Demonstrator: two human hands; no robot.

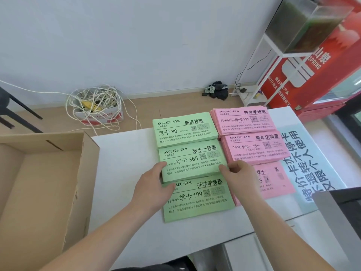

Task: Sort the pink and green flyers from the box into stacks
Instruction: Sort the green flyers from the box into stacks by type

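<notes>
Placing step: left hand (154, 185) and right hand (241, 178) each hold, in a pinching grip, a near corner of the middle green stack (192, 160) on the tabletop (125, 153), pink stacks (254, 149) at 3 o'clock; the next move likely calls for a square release.

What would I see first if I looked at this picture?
The bright paper jumps out: three green stacks in a column on the white table, with three pink stacks right beside them. The left hand and right hand hold the middle green stack by its two ends. An open cardboard box sits at the left.
</notes>
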